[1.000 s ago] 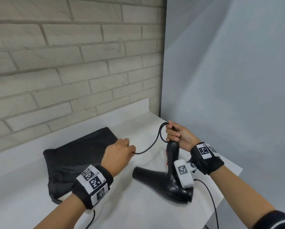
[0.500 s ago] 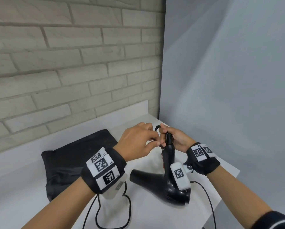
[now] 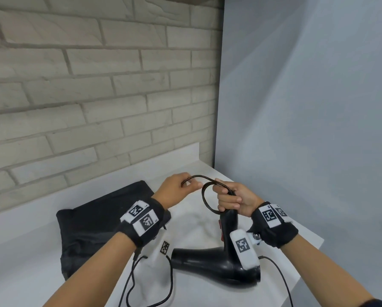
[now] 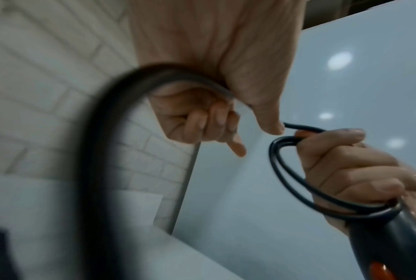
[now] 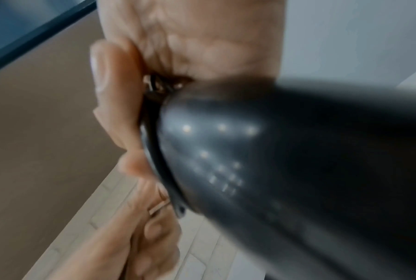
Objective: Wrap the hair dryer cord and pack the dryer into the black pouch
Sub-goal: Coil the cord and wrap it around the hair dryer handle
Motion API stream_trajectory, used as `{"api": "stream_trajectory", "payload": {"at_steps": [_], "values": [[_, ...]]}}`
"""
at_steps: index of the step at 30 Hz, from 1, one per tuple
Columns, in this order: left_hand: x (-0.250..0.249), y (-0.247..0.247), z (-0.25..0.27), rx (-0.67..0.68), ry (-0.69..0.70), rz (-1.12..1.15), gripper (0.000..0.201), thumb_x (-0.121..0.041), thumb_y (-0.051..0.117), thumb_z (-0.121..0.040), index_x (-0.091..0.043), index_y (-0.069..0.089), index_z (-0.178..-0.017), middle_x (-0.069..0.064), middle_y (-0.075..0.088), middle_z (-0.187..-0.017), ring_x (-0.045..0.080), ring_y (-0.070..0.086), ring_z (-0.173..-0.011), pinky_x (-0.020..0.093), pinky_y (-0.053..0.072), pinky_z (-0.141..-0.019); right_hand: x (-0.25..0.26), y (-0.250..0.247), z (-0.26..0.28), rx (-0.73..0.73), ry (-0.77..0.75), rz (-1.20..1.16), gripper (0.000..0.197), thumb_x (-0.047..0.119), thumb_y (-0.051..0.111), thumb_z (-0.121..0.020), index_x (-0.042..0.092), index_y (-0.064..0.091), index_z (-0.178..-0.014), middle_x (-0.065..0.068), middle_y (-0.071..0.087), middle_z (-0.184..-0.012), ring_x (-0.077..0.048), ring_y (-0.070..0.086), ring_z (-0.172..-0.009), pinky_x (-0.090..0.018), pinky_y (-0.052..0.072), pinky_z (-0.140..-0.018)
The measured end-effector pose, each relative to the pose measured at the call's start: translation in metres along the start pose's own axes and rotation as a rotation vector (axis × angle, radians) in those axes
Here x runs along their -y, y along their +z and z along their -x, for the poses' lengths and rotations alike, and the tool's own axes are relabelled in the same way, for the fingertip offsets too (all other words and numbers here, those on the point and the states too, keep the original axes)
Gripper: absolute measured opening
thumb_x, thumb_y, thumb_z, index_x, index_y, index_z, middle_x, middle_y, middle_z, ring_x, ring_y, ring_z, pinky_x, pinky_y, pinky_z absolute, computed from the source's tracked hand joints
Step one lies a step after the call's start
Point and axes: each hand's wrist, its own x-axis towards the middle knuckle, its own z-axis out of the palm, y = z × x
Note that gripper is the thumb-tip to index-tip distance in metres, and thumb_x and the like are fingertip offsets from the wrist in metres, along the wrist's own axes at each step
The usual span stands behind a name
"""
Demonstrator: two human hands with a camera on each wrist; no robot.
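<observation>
Right hand (image 3: 234, 201) grips the dryer (image 3: 216, 262) handle and cord (image 3: 204, 196) loops; left hand (image 3: 176, 189), at its nine o'clock, pinches the cord. Pouch (image 3: 92, 229) apparently flat at eight o'clock.

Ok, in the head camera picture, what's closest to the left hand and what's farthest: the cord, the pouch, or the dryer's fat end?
From the left hand:
1. Cord: pinched in its fingers, loops just to the right.
2. Pouch: lying flat under the left wrist.
3. Dryer's fat end: lowest, resting on the table toward the right arm.
</observation>
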Motion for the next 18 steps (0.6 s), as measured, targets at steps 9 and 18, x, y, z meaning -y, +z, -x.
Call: {"api": "stream_trajectory", "payload": {"at_steps": [9, 18], "values": [[0.003, 0.022, 0.016, 0.089, -0.19, 0.623, 0.015, -0.014, 0.063, -0.085, -0.006, 0.061, -0.073, 0.009, 0.067, -0.071, 0.01, 0.068, -0.058, 0.017, 0.056, -0.061, -0.002, -0.001, -0.006, 0.046, 0.006, -0.035, 0.046, 0.036, 0.03, -0.089, 0.023, 0.046, -0.048, 0.013, 0.029, -0.026, -0.004, 0.029, -0.024, -0.02, 0.048, -0.053], [0.002, 0.033, 0.019, -0.028, -0.259, 0.629, 0.014, -0.02, 0.061, -0.088, -0.006, 0.064, -0.087, 0.007, 0.065, -0.067, 0.012, 0.066, -0.049, 0.016, 0.051, -0.047, -0.002, 0.0, -0.004, -0.042, 0.007, -0.021, 0.052, 0.037, 0.028, -0.095, 0.023, 0.045, -0.048, 0.011, 0.027, -0.027, -0.005, 0.027, -0.025, -0.02, 0.046, -0.054]]}}
